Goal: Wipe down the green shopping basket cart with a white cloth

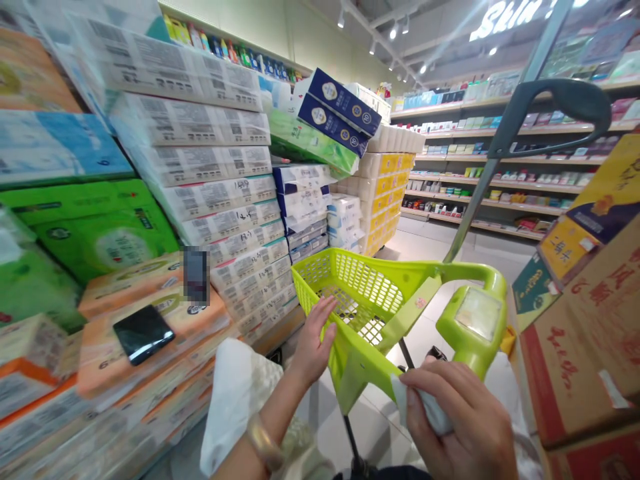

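Note:
A lime-green plastic shopping basket cart stands in front of me, with nothing visible inside. My left hand rests with its fingers stretched out on the basket's near left rim. My right hand is closed on a white cloth and presses it against the basket's near lower edge, beside the green handle mount. A white garment or bag hangs over my left forearm, which wears a gold bangle.
Stacked tissue and paper packs fill the left side, with a black phone lying on an orange pack. Cardboard boxes crowd the right. A grey trolley handle rises behind the basket. The aisle floor runs ahead towards the shelves.

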Tool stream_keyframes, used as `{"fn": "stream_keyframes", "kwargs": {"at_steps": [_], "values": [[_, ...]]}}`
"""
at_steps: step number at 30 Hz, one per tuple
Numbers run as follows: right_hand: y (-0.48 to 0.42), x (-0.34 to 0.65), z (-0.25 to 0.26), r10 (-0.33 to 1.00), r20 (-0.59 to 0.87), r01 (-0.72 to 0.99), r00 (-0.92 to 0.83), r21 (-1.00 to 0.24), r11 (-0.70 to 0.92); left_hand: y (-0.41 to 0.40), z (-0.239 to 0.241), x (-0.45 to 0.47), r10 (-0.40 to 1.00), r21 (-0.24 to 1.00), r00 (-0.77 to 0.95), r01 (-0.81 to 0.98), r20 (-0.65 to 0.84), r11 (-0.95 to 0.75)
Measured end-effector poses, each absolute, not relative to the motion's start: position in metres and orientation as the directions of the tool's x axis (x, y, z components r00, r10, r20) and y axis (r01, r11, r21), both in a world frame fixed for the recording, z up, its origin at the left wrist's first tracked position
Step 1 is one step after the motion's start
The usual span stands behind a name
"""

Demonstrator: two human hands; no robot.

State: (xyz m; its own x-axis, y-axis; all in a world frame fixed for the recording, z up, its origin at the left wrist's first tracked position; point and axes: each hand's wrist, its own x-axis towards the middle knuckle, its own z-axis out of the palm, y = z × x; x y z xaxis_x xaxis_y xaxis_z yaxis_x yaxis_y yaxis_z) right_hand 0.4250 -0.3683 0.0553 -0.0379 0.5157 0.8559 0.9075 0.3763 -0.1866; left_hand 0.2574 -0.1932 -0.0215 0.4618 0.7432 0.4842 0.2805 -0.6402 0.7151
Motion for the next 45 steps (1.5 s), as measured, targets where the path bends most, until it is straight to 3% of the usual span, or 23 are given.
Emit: {"fn": "stream_keyframes", "kwargs": {"at_steps": [6,14,20,25,28,35,40,43,45], "values": [[-0.345,0.409,0.057,0.554,0.831,0.885,-0.046,-0.223,0.409,-0.255,0.033,0.271,0.622,0.746,0.578,0.033,0.528,-0.665],[-0.319,0.456,0.048,0.553,0.832,0.908,-0.037,-0.203,0.366,-0.239,0.040,0.271,0.613,0.756,0.580,-0.007,0.537,-0.655],[-0.309,0.493,0.039,0.417,0.889,0.917,0.192,-0.313,0.246,-0.238,0.047,0.272,0.597,0.663,0.583,0.128,0.551,-0.737],[-0.308,0.459,0.040,0.513,0.853,0.933,0.098,-0.257,0.250,-0.249,0.057,0.276,0.545,0.487,0.627,0.285,0.558,-0.826],[-0.307,0.456,0.043,0.552,0.833,0.931,0.031,-0.225,0.287,-0.250,0.053,0.275,0.559,0.456,0.605,0.334,0.567,-0.825],[-0.296,0.510,0.057,0.615,0.749,0.928,0.246,-0.366,0.075,-0.250,0.061,0.271,0.589,0.427,0.617,0.409,0.521,-0.806],[-0.285,0.485,0.076,0.801,0.598,0.948,0.019,-0.266,0.176,-0.253,0.080,0.288,0.620,0.244,0.653,0.578,0.435,-0.779],[-0.275,0.471,0.085,0.876,0.468,0.939,-0.119,-0.234,0.252,-0.253,0.082,0.296,0.612,0.203,0.661,0.590,0.434,-0.781],[-0.267,0.478,0.090,0.910,0.399,0.939,-0.115,-0.256,0.231,-0.252,0.079,0.297,0.621,0.200,0.662,0.600,0.419,-0.774]]}}
